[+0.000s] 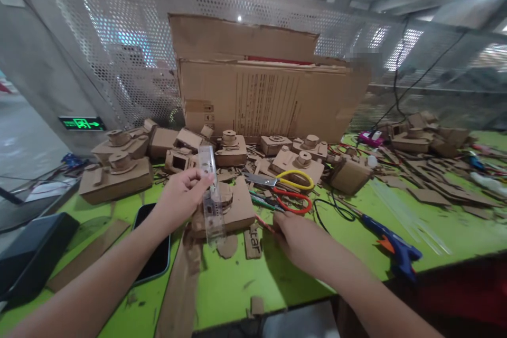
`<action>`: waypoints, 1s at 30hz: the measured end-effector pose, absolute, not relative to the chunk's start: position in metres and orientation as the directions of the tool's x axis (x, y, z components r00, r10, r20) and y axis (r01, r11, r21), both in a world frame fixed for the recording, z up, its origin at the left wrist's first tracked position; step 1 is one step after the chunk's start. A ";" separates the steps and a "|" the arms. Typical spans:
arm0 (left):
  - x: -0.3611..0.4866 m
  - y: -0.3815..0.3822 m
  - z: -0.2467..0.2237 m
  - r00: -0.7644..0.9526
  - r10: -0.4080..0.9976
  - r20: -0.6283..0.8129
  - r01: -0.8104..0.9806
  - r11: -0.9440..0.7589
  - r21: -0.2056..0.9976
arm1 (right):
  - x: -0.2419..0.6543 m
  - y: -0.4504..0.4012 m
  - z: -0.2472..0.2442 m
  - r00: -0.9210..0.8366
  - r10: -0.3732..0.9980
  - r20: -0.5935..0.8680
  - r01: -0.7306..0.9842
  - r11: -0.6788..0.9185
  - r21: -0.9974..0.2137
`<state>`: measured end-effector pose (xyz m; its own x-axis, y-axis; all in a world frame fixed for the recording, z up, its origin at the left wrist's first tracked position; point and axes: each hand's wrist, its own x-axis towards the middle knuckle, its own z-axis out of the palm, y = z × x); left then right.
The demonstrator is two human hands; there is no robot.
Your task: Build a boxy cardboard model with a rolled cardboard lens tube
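Observation:
A clear plastic ruler (214,200) stands upright in my left hand (184,193), pinched between thumb and fingers near its upper part. Behind it lies a cardboard model shaped like a camera (240,206). My right hand (291,229) is low over the table with its fingers curled down around a thin red pen-like stick (264,223); its fingertips are partly hidden. Just beyond that hand lie scissors with one yellow and one red handle loop (295,179) and a green-handled tool (261,200). A cardboard strip with lettering (252,242) and a round cardboard piece (227,247) lie below the model.
Several more cardboard camera models (119,177) line the back, before a large cardboard box (273,100). A blue glue gun (390,243) and clear glue sticks (407,216) lie right. A phone (156,253) is partly under my left forearm. Scraps cover the green table (297,285).

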<state>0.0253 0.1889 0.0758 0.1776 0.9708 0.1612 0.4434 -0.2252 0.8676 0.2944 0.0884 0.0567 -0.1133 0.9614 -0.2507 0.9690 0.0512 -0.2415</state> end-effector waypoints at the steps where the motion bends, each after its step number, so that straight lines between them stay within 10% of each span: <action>1: 0.026 0.190 0.076 0.196 0.968 0.155 0.457 -0.230 0.859 | 0.296 0.088 0.058 -0.127 0.959 -0.254 0.967 0.063 -0.245; 8: 0.027 0.186 0.083 0.268 0.961 0.070 0.553 -0.213 0.805 | 0.334 0.074 0.072 -0.191 0.928 -0.319 0.848 -0.007 -0.530; 17: 0.033 0.187 0.076 0.242 0.969 -0.048 0.424 -0.061 0.904 | 0.357 0.084 0.090 -0.270 0.954 -0.133 0.184 -0.085 -0.979; 23: 0.040 0.176 0.068 0.176 0.982 0.061 0.409 -0.129 0.903 | 0.294 0.149 0.100 -0.239 0.924 0.299 -0.445 0.169 -0.879; 30: 0.042 0.163 0.048 0.118 0.967 0.225 0.386 -0.253 0.887 | 0.250 0.183 0.069 0.037 0.905 0.424 -0.435 0.396 -0.809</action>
